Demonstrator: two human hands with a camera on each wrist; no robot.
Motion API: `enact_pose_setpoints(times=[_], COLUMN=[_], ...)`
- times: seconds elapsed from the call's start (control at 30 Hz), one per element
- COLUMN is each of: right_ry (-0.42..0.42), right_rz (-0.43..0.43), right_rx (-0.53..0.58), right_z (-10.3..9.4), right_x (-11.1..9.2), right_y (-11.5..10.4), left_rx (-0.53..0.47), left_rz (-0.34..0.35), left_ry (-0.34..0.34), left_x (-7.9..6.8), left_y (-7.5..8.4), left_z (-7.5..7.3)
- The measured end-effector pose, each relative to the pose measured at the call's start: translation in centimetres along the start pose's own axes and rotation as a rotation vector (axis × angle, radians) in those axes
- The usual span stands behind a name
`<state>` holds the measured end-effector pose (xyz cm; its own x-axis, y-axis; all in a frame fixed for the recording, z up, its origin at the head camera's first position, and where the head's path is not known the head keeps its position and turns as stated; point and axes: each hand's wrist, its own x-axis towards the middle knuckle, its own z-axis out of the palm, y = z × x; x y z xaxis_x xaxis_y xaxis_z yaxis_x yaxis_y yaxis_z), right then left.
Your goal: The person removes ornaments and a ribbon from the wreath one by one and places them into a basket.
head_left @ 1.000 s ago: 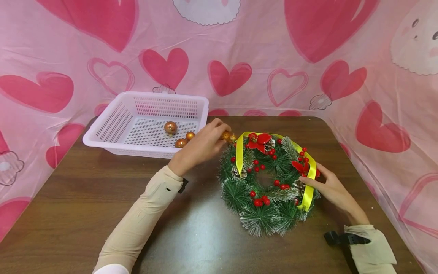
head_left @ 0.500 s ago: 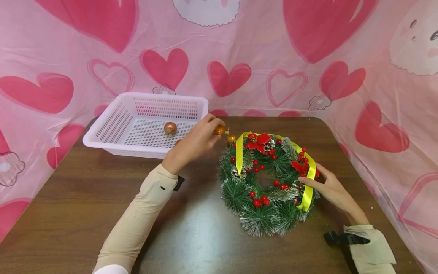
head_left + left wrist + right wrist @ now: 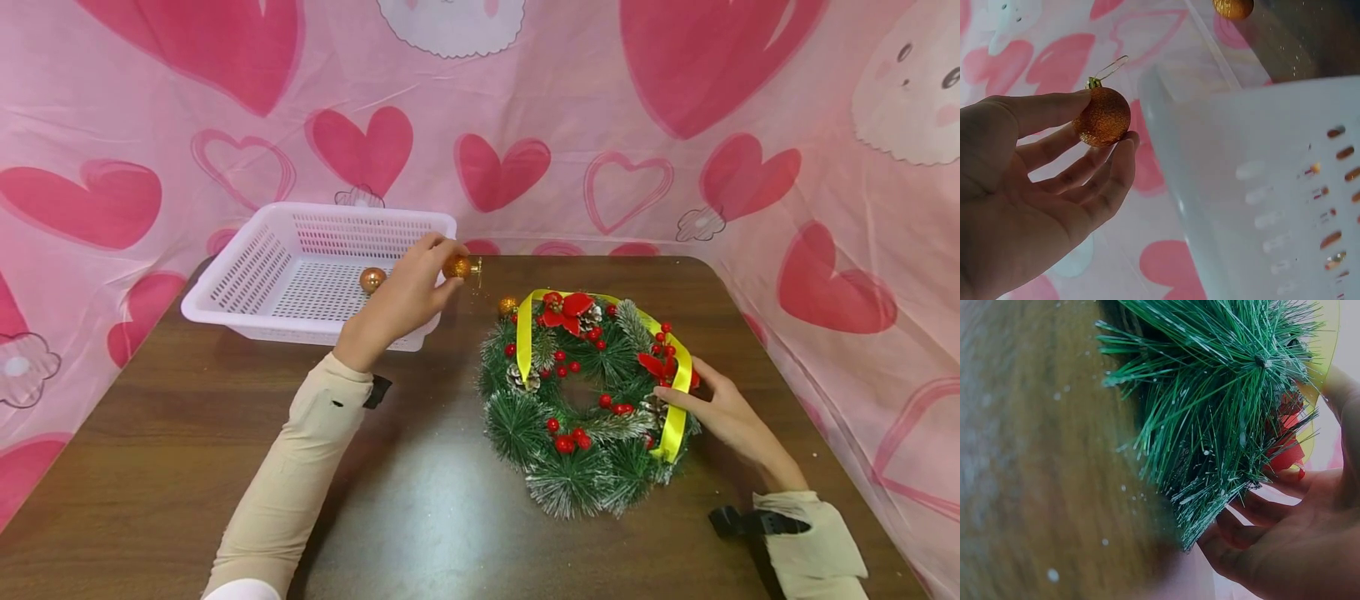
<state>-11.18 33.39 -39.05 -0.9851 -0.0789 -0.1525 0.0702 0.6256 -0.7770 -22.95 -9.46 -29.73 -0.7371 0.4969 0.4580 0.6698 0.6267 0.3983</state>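
**Glittery bauble (image 3: 457, 267) pinched just beside the basket (image 3: 251, 258)**

The basket sits at ten o'clock on the table (image 3: 405, 475), a shiny bauble (image 3: 372, 280) inside it. Off its right edge, toward twelve o'clock, the left hand (image 3: 405, 287) grasps the glittery bauble between thumb and fingers, cap (image 3: 1093, 82) toward three o'clock. A light pinch should serve best, with the bauble held clear of the basket's edge and its cap turned away from the slots. Another gold bauble (image 3: 507, 306) lies just beside the wreath (image 3: 609, 362), at its eleven o'clock. The right hand (image 3: 731, 417) grips the wreath at three o'clock, thumb over the yellow ribbon (image 3: 675, 425); that hold should stay gentle.

Against half a second ago, the left hand and its bauble are farther toward ten o'clock; wreath and right hand have not shifted.
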Motion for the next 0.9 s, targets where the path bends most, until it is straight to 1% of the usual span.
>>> enact_pose_setpoints(times=[0.13,0.23,0.33,0.53,0.67,0.9], right_ry=[0.003,0.006,0.005,0.004,0.005,0.001], right_rz=[-0.005,-0.008,-0.008,-0.019,-0.012,0.006], right_rx=[-0.006,-0.004,0.000,0.004,0.002,-0.008], right_z=[0.0,0.0,-0.1,-0.1,-0.1,-0.1], right_x=[0.0,0.1,0.1,0.1,0.1,0.1], right_y=[0.0,0.0,0.0,0.0,0.0,0.0], left_rx=[-0.007,-0.006,-0.006,-0.039,-0.049,-0.052], left_rz=[-0.019,-0.045,-0.084,-0.159,-0.206,-0.258], left_ry=[0.020,0.032,0.037,0.047,0.055,0.062], left_x=[0.0,0.1,0.1,-0.1,-0.2,-0.3], left_y=[-0.6,-1.1,-1.8,-3.0,-3.8,-5.2], left_z=[-0.6,-1.0,-1.4,-2.2,-2.5,-2.8])
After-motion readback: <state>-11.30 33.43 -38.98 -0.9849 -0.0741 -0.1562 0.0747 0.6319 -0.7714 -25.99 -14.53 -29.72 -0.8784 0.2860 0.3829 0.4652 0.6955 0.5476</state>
